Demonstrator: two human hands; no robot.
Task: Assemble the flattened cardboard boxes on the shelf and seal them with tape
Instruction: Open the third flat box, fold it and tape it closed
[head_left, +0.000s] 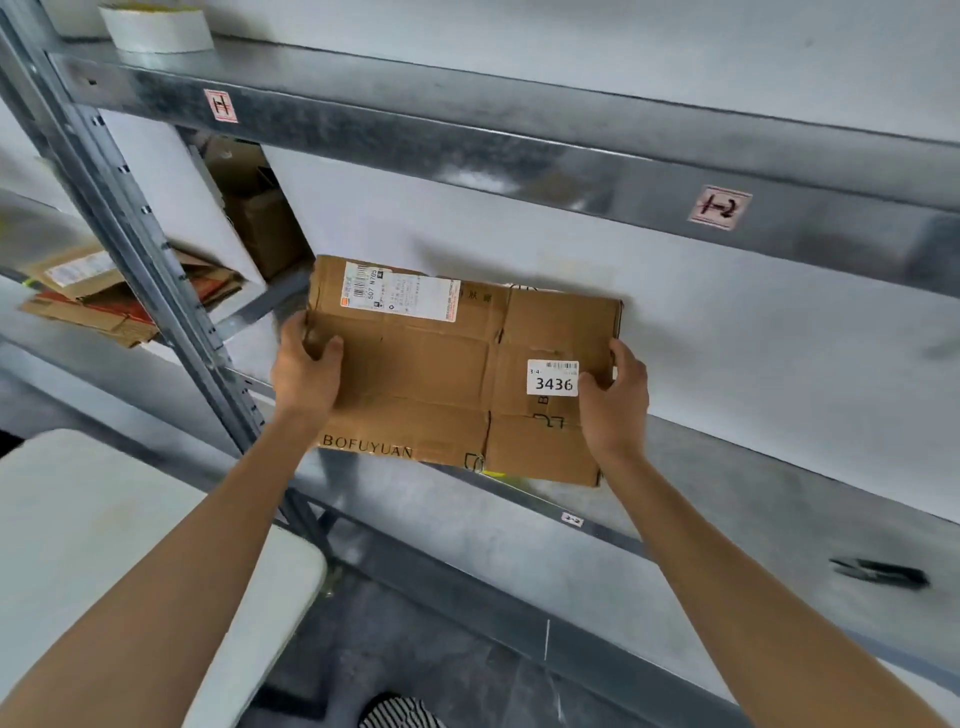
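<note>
A flattened brown cardboard box (441, 364) with shipping labels, a white "3436" sticker and "BOFUYUAN" print is held flat over the front edge of the middle shelf (727, 364). My left hand (306, 366) grips its left edge, thumb on top. At the right edge my right hand (615, 395) grips it beside the sticker. A white roll of tape (156, 26) sits on the top shelf at the upper left.
More flattened cardboard (98, 301) is stacked on the neighbouring shelf bay at left, past a grey metal upright (156, 270). A brown box (260, 223) stands behind it. A black tool (878, 571) lies on the lower shelf at right. A white table corner (104, 545) is at lower left.
</note>
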